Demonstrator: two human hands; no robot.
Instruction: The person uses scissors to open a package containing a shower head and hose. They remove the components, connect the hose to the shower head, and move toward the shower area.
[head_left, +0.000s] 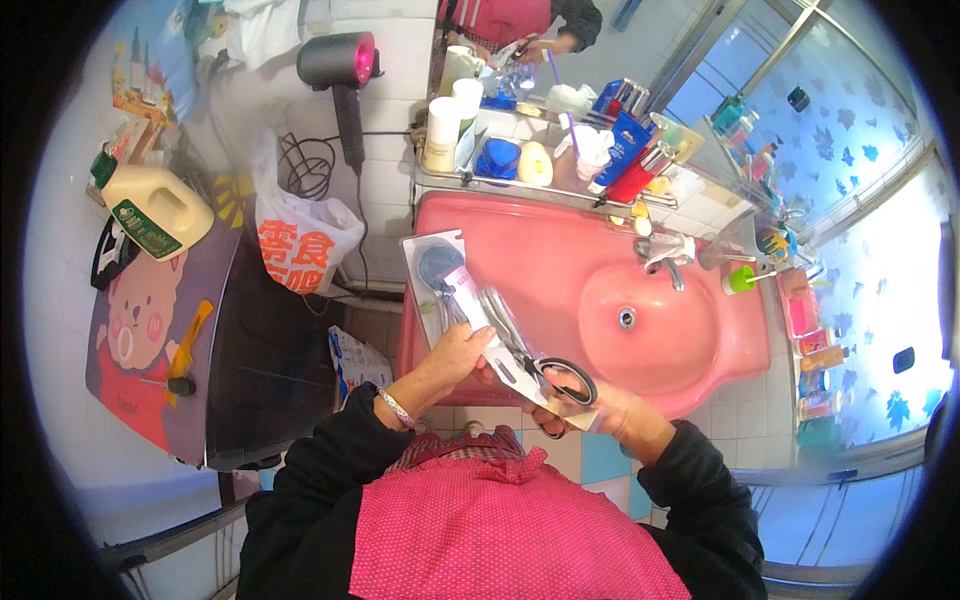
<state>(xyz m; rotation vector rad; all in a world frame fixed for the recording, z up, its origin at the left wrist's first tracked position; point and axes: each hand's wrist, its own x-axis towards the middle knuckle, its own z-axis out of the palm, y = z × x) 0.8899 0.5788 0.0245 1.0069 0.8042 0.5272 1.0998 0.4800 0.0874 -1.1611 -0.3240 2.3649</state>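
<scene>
My left hand grips a long white packaging card with clear plastic along its side, held slantwise above the pink counter. My right hand has its fingers through the black handle loops of a pair of scissors. The card's lower end reaches that hand, and clear plastic shows at its fingers. A ridged grey item shows beside the card; whether it is inside the plastic, I cannot tell. Behind the left hand lies a flat clear pack with a round dark-blue part.
The pink washbasin with its tap is at right. A glass shelf of toiletries runs behind. At left are a hair dryer on the wall, a white plastic bag, a cream jug and a yellow comb.
</scene>
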